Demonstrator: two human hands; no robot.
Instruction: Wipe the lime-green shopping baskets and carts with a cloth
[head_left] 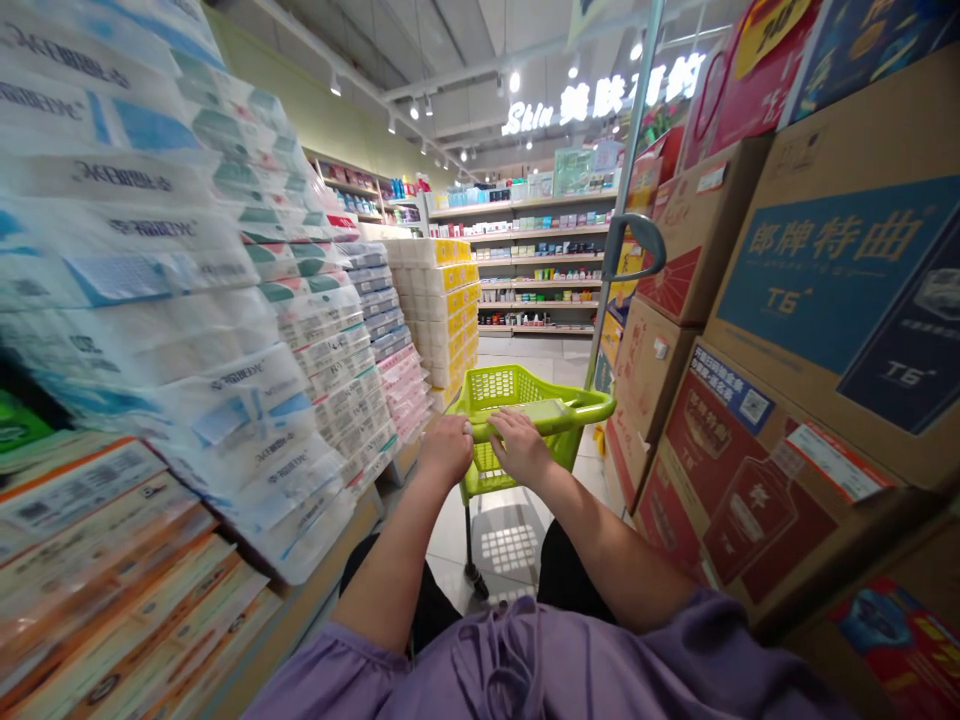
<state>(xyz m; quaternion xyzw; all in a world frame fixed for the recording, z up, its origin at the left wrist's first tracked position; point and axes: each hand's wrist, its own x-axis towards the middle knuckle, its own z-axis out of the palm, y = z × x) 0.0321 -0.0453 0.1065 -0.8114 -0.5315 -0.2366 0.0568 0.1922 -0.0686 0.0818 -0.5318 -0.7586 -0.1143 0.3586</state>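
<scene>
A lime-green plastic shopping cart [501, 384] stands right in front of me, its perforated basket facing down the aisle. Wrapped around the left part of its handle is my left hand [448, 447], closed. Close beside it, my right hand [520, 446] is also closed on the handle, with the fingers draped over the bar from above. To the right, the rest of the handle [592, 409] shows free of my hands. Below the basket, one dark leg with a caster wheel [475, 580] is visible on the tiled floor.
Tall stacks of wrapped tissue packs [217, 300] line the left side, with yellow-and-white packs [442, 300] farther on. Cardboard cartons [817, 260] are piled high at right. A metal post with a grey handle [637, 248] stands before them. Stocked shelves [540, 250] cross the far end.
</scene>
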